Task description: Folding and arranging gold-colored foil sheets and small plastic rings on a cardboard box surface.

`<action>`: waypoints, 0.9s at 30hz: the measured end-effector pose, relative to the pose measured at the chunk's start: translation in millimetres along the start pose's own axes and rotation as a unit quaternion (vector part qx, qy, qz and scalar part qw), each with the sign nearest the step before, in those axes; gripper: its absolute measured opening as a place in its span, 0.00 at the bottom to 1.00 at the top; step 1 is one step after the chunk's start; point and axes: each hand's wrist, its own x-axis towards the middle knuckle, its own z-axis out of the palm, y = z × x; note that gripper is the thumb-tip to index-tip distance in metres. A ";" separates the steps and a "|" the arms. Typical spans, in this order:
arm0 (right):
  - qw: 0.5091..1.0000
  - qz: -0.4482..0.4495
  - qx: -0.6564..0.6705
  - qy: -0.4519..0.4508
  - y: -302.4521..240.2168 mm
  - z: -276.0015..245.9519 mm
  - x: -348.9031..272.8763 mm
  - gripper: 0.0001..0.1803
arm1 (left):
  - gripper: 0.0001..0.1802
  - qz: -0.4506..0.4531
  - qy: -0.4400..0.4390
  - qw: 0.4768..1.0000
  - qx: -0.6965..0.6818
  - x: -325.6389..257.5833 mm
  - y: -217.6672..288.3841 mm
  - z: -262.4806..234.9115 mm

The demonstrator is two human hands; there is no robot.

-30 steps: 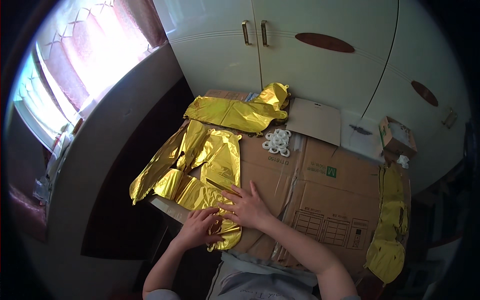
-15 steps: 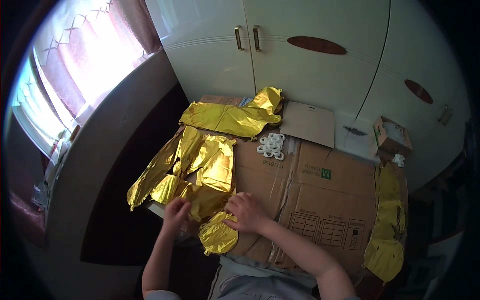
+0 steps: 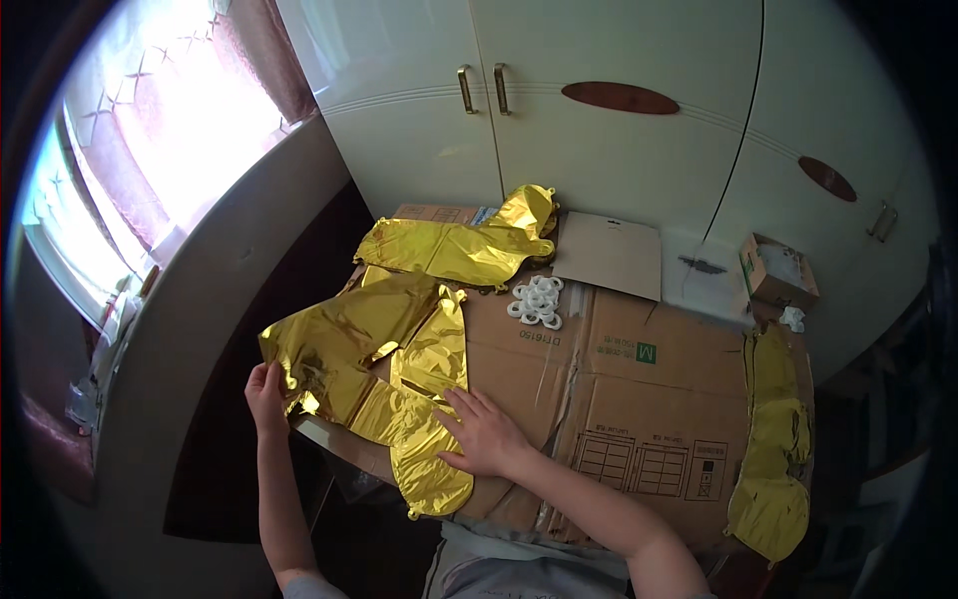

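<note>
Two of your hands work one gold foil balloon (image 3: pixel 384 364), lying left of centre in the frame on the flattened cardboard surface (image 3: pixel 639 399). Your left hand (image 3: pixel 265 394) pinches its left edge; your right hand (image 3: pixel 482 431) lies flat and unclenched on its lower lobe. Above it rests a second gold balloon (image 3: pixel 454 248), with white plastic rings (image 3: pixel 536 301) beside. At lower right hangs a third gold balloon (image 3: pixel 776 444).

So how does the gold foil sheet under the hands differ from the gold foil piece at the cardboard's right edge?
The gold foil sheet under the hands is wide and spread out; the gold foil piece at the right edge is a narrow strip. The left hand and right hand touch the first; the second lies untouched. Both are crinkled, shiny gold.
</note>
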 end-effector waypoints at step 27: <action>0.995 -0.032 -0.023 -0.096 -0.6 -11.8 1.0 0.41 | 0.14 0.162 -0.214 0.887 0.375 -99.2 23.6 25.0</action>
